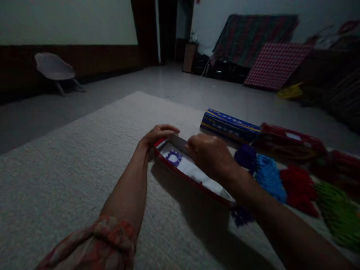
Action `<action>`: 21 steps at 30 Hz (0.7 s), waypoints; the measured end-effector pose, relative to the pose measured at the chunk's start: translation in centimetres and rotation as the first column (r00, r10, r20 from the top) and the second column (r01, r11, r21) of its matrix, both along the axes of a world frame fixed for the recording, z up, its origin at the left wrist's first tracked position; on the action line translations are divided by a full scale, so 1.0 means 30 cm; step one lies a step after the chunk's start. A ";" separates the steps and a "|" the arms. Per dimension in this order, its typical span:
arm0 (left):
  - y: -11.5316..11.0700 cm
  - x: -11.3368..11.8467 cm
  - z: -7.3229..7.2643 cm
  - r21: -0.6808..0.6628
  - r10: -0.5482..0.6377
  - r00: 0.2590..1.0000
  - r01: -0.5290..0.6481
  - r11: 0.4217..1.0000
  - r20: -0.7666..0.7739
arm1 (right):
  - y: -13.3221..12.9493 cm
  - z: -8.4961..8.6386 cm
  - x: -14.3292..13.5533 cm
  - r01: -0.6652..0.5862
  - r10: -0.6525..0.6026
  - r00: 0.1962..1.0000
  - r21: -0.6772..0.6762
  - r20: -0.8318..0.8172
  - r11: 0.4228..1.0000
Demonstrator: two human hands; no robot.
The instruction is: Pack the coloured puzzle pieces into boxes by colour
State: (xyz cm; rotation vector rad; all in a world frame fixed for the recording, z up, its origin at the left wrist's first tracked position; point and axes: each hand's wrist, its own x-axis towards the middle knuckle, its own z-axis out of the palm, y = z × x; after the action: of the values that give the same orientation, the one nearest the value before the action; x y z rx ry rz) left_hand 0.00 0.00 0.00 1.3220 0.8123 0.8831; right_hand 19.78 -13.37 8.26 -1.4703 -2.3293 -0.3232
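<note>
A long, shallow red box [180, 173] with a white inside stands on the pale mat, its open top facing up. Inside its left end lies a purple toothed ring [173, 158]. My left hand [161, 132] grips the box's far left corner, fingers over the rim. Above the far side of the box is my right hand [208, 152], its fingers curled at the wall; whatever they may hold is hidden. Right of the box lie purple [245, 158], blue [270, 178], red [298, 189] and green [337, 213] bumpy pieces.
A blue box [229, 125] and a dark red box [292, 142] lie behind the coloured pieces. A pale chair [54, 68] stands on the floor at the far left. Checked cloths [278, 65] are at the back right.
</note>
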 end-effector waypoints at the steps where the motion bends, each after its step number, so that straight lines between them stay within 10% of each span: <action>1: -0.004 0.002 0.000 -0.004 0.003 1.000 -0.003 1.000 0.007 | -0.032 -0.002 0.040 0.002 0.004 0.998 0.093 -0.060 0.996; 8: -0.013 0.012 -0.010 -0.006 0.035 0.998 -0.035 0.999 0.051 | -0.227 -0.045 0.308 0.271 -0.165 0.945 0.395 -0.281 0.878; 21: -0.011 -0.012 0.008 0.085 0.171 0.984 -0.167 0.982 -0.043 | -0.383 -0.286 0.475 0.347 -0.293 0.876 0.079 -0.382 0.935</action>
State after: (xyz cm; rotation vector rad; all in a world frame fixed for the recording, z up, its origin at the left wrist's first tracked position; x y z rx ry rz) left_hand -0.37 -0.32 0.24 1.3649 0.9471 1.0290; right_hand 34.02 -24.87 -0.31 -1.6800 -1.7340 -0.2705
